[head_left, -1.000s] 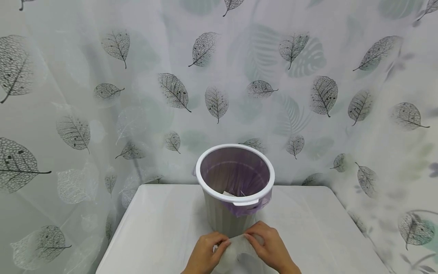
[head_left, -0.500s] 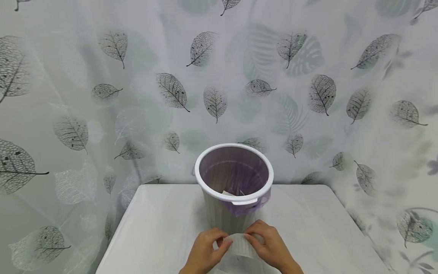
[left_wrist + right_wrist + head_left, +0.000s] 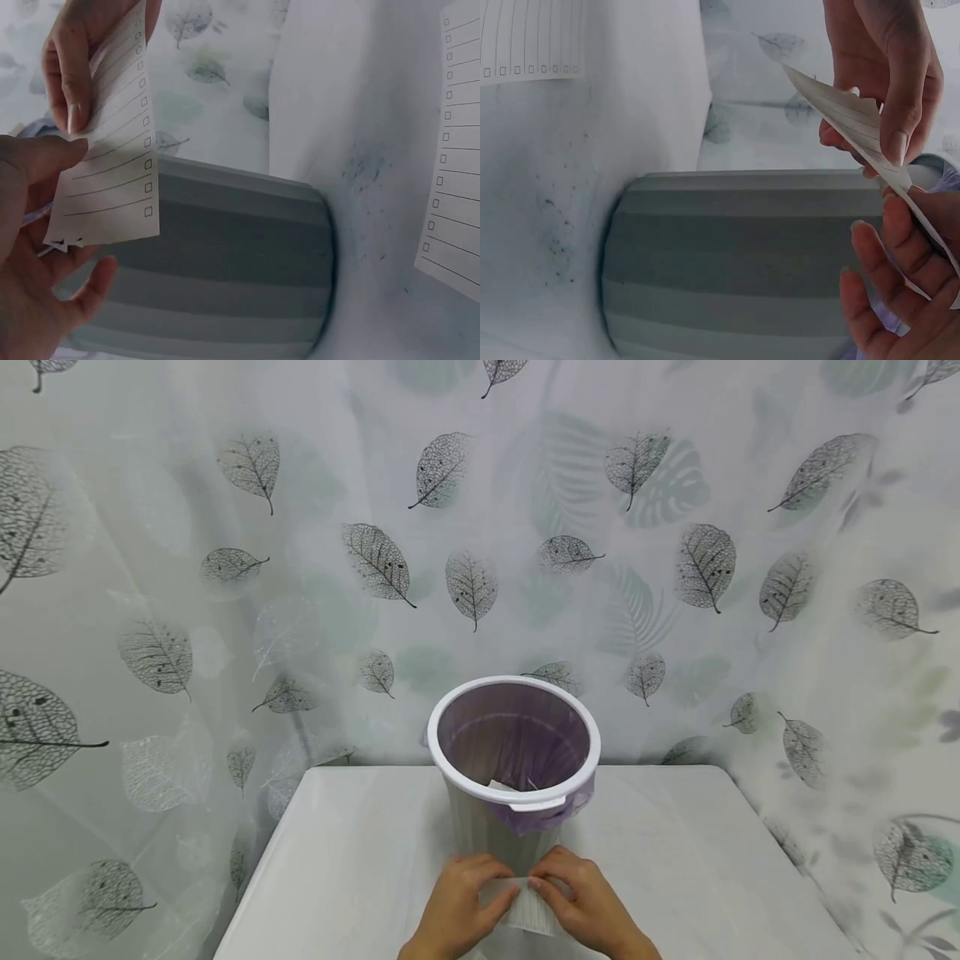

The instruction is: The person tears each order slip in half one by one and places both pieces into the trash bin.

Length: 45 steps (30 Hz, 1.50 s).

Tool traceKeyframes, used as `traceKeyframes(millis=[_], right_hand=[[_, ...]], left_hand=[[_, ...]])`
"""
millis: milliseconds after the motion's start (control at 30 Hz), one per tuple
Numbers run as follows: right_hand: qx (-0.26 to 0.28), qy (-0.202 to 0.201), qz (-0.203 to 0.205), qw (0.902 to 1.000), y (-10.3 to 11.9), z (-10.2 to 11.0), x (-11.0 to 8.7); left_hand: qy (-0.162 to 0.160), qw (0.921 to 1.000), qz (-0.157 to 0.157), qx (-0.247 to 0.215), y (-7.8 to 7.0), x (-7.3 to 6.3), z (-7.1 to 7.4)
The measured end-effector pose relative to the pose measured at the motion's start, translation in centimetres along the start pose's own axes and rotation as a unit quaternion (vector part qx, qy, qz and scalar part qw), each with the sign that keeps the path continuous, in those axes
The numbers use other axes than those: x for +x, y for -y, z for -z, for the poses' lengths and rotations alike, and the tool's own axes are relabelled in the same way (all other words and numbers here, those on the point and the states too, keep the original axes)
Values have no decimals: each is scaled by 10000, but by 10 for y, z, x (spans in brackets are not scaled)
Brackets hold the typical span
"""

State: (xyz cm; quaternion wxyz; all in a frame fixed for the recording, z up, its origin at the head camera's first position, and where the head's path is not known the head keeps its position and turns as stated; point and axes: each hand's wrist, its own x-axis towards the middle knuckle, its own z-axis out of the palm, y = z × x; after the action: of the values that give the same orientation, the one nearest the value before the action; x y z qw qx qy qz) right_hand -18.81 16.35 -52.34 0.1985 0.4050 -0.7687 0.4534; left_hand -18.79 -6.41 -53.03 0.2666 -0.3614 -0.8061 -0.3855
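Between both hands is a sheet of lined checklist paper (image 3: 531, 912) with a column of small boxes along one edge. My left hand (image 3: 456, 906) pinches it between thumb and fingers on one side, while my right hand (image 3: 588, 902) pinches it on the other, the two thumbs close together. In the left wrist view, the sheet (image 3: 112, 165) has a small ragged tear at its lower corner. From the right wrist, the same sheet (image 3: 855, 124) appears nearly edge-on, with a torn notch by the left hand (image 3: 896, 75). Both hands are just in front of a grey bin (image 3: 487, 835).
The bin has a white rim (image 3: 442, 760) and a purple liner (image 3: 555, 814), with a white scrap (image 3: 501, 786) inside. Another checklist sheet (image 3: 461, 165) lies on the white table (image 3: 360, 843). A leaf-patterned curtain (image 3: 480, 652) hangs behind.
The hands' fingertips have come closer together on the sheet. The paper, bowed half a second ago, now hangs with a straighter upper edge. The bin has stayed put.
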Motion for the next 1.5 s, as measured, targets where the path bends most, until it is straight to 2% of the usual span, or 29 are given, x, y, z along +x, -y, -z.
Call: traceKeyframes(millis=[200, 467, 600, 833, 900, 1033, 1133, 1267, 1400, 1500], right_hand=[[-141, 100, 99, 9998, 2, -3, 0], [-491, 180, 49, 9986, 3, -6, -1], [-513, 194, 202, 9983, 3, -9, -1], [-142, 41, 487, 9987, -1, -12, -2], [65, -50, 549, 9985, -1, -13, -1], [486, -227, 640, 9965, -1, -15, 0], [760, -250, 412, 9959, 0, -15, -1], [1048, -195, -227, 9940, 2, -14, -3], [1139, -143, -853, 9897, 4, -14, -5], [902, -203, -913, 9915, 4, -12, -5]], left_hand=[[170, 9997, -180, 58, -1, 2, 0], [367, 9990, -211, 142, -3, 3, 2], [428, 9984, -343, 154, -4, 4, 2], [270, 9966, -777, 109, -1, 4, 2], [206, 9961, -857, 101, -1, 3, 2], [-20, 9921, -1224, 280, 2, 4, 2], [-176, 9876, -1505, 400, 4, 5, 2], [-241, 9856, -1611, 453, 5, 5, 2], [-247, 9847, -1608, 618, 6, 5, 3], [-161, 9870, -1461, 648, 6, 4, 4]])
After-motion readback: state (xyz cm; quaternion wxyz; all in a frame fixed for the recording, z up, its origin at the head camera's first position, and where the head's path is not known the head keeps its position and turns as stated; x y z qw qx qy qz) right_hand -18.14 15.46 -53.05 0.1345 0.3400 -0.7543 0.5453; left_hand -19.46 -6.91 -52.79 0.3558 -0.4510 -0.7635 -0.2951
